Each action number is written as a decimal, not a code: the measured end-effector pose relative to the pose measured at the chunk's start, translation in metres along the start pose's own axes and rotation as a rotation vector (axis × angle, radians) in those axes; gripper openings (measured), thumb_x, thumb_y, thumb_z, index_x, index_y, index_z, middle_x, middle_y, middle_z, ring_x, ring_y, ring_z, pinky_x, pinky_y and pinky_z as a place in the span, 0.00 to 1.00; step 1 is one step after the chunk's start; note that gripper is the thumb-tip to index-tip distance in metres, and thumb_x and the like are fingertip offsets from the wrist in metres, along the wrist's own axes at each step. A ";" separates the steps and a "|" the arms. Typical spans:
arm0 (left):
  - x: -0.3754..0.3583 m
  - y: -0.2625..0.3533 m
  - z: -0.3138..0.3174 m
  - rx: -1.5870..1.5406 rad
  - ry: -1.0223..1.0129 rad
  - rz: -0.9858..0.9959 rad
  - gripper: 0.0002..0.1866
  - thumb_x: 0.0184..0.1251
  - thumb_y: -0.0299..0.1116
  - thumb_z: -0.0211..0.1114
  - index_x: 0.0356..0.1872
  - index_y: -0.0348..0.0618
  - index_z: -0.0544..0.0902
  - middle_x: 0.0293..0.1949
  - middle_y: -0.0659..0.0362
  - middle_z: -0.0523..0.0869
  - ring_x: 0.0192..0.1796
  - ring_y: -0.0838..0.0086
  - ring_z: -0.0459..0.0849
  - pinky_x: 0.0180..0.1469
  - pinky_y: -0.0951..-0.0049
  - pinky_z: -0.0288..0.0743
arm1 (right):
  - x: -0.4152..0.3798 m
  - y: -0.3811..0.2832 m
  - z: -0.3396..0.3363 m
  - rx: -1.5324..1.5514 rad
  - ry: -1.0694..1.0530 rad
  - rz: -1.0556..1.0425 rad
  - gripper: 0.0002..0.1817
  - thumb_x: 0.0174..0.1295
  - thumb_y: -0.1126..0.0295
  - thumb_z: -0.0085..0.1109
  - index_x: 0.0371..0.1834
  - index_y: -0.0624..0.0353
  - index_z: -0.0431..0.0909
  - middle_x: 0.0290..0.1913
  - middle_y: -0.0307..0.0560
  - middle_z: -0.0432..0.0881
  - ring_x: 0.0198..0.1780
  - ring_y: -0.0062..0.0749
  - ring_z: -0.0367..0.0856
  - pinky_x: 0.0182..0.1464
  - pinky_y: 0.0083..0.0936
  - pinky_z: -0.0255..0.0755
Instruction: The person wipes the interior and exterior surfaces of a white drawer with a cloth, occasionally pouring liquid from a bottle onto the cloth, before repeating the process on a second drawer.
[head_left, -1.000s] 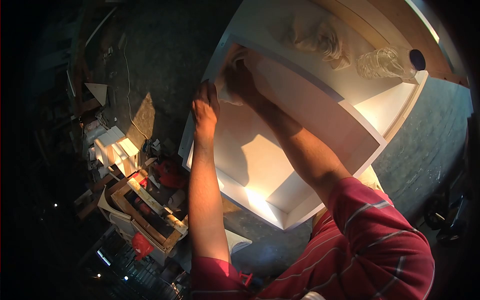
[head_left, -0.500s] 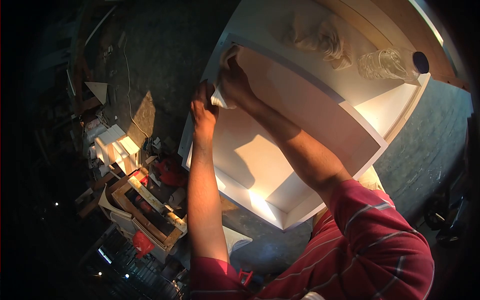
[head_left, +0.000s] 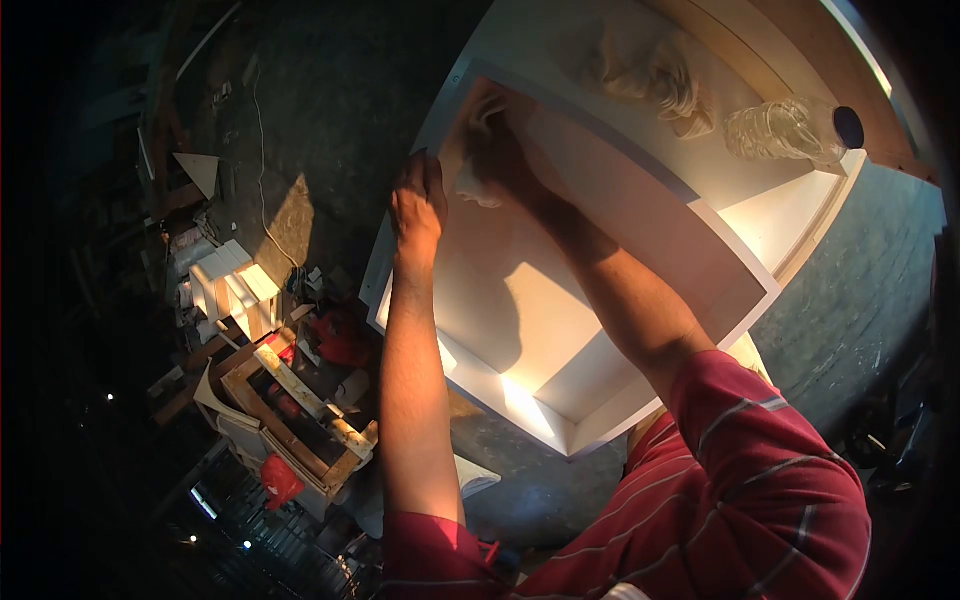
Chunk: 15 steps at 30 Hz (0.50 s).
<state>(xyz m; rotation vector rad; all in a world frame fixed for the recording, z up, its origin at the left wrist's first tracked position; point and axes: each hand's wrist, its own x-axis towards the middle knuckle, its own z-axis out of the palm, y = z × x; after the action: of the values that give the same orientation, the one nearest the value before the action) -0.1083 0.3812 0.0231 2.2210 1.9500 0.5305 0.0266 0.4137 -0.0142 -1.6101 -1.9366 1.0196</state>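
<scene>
A white open box (head_left: 535, 300) with raised sides lies under my arms. My left hand (head_left: 418, 203) rests on its left edge, fingers over the rim, holding nothing that shows. Inside the far corner of the box, my right hand (head_left: 500, 165) is closed on a pale cloth (head_left: 478, 188), which sticks out on both sides of it. Shade covers the right hand's fingers in part. A second crumpled cloth (head_left: 665, 85) lies on the white surface beyond the box.
A clear plastic bottle (head_left: 780, 130) with a dark cap lies at the upper right. On the floor to the left are a small stack of white pieces (head_left: 235, 290), a wooden frame (head_left: 290, 410), a red bag (head_left: 280, 480) and a thin cable (head_left: 262, 190).
My right hand and its cloth have moved right, away from the left rim and further inside the box. My left hand has shifted slightly along the rim and is apart from the cloth.
</scene>
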 end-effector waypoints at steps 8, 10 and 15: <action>-0.002 -0.012 0.001 -0.010 -0.029 0.139 0.14 0.71 0.34 0.49 0.45 0.34 0.78 0.37 0.41 0.82 0.41 0.46 0.80 0.45 0.57 0.74 | -0.001 -0.018 -0.001 0.646 0.108 0.199 0.38 0.54 0.63 0.57 0.64 0.75 0.54 0.54 0.74 0.67 0.56 0.57 0.73 0.53 0.36 0.72; -0.002 -0.008 0.004 0.068 0.020 0.043 0.13 0.69 0.33 0.50 0.46 0.35 0.78 0.38 0.41 0.82 0.41 0.47 0.80 0.45 0.58 0.74 | -0.003 -0.013 0.009 0.109 0.211 0.002 0.37 0.54 0.63 0.56 0.64 0.74 0.55 0.53 0.74 0.68 0.54 0.57 0.75 0.51 0.36 0.72; 0.000 -0.011 0.000 0.001 0.000 0.092 0.14 0.70 0.34 0.50 0.46 0.35 0.78 0.39 0.41 0.82 0.41 0.46 0.80 0.45 0.58 0.74 | 0.012 -0.014 -0.018 1.189 0.016 0.361 0.42 0.44 0.62 0.63 0.60 0.79 0.59 0.62 0.87 0.52 0.57 0.61 0.73 0.58 0.36 0.71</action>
<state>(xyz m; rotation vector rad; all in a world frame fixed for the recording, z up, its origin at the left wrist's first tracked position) -0.1187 0.3826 0.0192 2.3205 1.8552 0.5409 0.0282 0.4294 0.0062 -1.1791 -0.6540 1.7850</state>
